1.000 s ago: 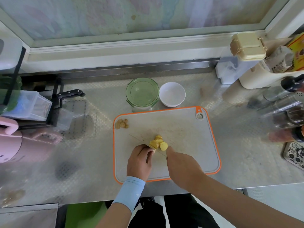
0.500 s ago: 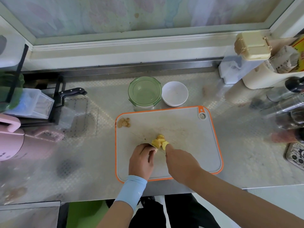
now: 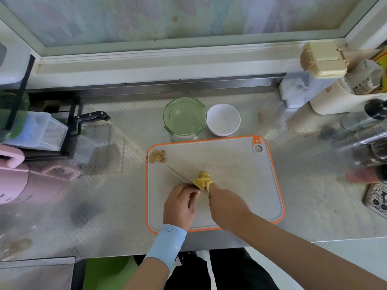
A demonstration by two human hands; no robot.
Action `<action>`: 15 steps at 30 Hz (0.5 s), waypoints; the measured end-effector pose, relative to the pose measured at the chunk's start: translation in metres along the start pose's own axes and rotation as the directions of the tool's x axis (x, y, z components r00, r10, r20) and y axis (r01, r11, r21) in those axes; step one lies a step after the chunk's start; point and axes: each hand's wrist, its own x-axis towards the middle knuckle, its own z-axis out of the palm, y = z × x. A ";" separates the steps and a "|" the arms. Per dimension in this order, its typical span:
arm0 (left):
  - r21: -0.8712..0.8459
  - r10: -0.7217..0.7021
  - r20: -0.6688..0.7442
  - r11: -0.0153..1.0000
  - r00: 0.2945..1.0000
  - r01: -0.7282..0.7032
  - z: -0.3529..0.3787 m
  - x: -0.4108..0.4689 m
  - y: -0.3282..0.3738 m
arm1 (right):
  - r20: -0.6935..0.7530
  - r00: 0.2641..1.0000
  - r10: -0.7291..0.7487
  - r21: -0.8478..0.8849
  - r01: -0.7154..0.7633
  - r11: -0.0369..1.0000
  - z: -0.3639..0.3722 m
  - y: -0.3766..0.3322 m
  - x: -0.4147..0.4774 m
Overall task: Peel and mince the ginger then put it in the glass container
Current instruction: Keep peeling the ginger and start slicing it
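While left hand (image 3: 180, 204) fingers curl round knife (image 3: 181, 177) handle, right hand (image 3: 227, 204) fingers pinch peeled ginger (image 3: 201, 179) on cutting board (image 3: 240, 164), blade touching ginger just beside them. Risk: knobbly piece rolls, blade slips onto fingertips. Glass container (image 3: 184, 118) well beyond fingers.

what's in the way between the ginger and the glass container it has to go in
Only bare cutting board lies between the ginger and the glass container; nothing stands on that stretch. But the green lid sits on the container, covering its mouth, so it likely has to come off first.
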 end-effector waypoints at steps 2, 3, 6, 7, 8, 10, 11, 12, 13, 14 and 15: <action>0.006 -0.003 0.004 1.000 1.000 0.003 0.001 -0.001 0.000 | 0.008 1.000 0.015 0.054 -0.016 0.998 0.001 -0.004 0.007; 0.010 -0.007 0.005 1.000 1.000 0.007 0.001 -0.001 0.001 | 0.008 1.000 0.016 0.070 -0.016 0.997 0.001 -0.006 0.008; 0.026 -0.018 0.019 1.000 1.000 0.017 0.001 -0.003 0.002 | -0.023 0.999 0.025 0.049 -0.024 0.998 0.003 -0.008 0.006; 0.030 -0.012 0.027 0.999 1.000 0.011 0.000 -0.003 0.002 | -0.035 0.999 0.034 0.031 -0.033 0.999 0.004 -0.008 0.005; 0.037 -0.002 0.037 0.999 0.999 0.001 0.000 -0.003 0.002 | -0.040 0.998 0.040 0.024 -0.039 0.999 0.005 -0.008 0.006; 0.047 0.013 0.048 0.999 0.999 -0.016 -0.001 -0.003 0.001 | -0.048 0.998 0.046 0.042 -0.044 0.998 0.007 -0.007 0.007; 0.048 0.015 0.045 0.999 0.999 -0.017 -0.002 -0.003 0.002 | -0.058 0.997 0.046 0.050 -0.043 0.998 0.008 -0.007 0.006; 0.046 0.010 0.039 0.999 0.999 -0.012 -0.002 -0.003 0.002 | -0.065 0.997 0.043 0.053 -0.040 0.998 0.008 -0.007 0.005; 0.042 0.003 0.033 0.999 0.999 -0.005 -0.003 -0.003 0.003 | -0.067 0.997 0.037 0.050 -0.034 0.998 0.007 -0.006 0.003; 0.039 -0.001 0.027 0.999 1.000 0.000 -0.002 -0.003 0.004 | -0.071 0.997 0.029 0.038 -0.027 0.999 0.006 -0.006 0.000; 0.037 0.000 0.018 0.999 1.000 -0.001 -0.002 -0.003 0.005 | -0.075 0.997 0.020 0.017 -0.019 1.000 0.006 -0.005 -0.003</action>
